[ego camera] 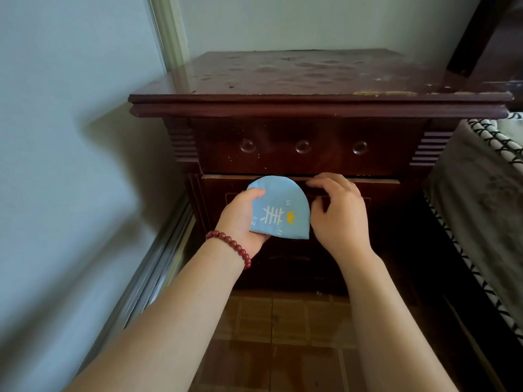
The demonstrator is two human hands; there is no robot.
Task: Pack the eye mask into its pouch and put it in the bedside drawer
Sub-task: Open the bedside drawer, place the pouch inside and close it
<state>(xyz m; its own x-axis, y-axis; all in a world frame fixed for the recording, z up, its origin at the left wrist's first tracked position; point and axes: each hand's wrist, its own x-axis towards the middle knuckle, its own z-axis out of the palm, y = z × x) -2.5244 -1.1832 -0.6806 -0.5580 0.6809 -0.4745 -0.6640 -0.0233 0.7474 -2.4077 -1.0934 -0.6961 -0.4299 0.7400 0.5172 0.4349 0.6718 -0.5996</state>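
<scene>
Nearest the lens, two bare forearms rise from the bottom edge toward the centre of the frame. I read the scene from left to right.

Left of centre: my left hand (240, 219), a red bead bracelet (230, 244) at its wrist, grasps the pale blue pouch (283, 206) by its left edge, thumb over the front face, fingers hidden behind. The pouch is a flat half-round, its curved end pointing up the frame and its straight edge below; its long axis runs roughly upright. I cannot tell whether the eye mask is inside.

Centre: the curved end just overlaps the top lip of the lower drawer (376, 183) of the dark wooden bedside cabinet (311, 106).

Right of centre: my right hand (336, 210) is clenched over that lip, fingertips curled on its upper edge, just beside the pouch's right edge. The drawer appears barely open, if at all.

Judgement: the pouch lies left of the pulling fingers, so the right hand is placed to draw the drawer out and the left to feed the pouch in, curved end first.

Far right edge: patterned bedding (486, 193).
</scene>
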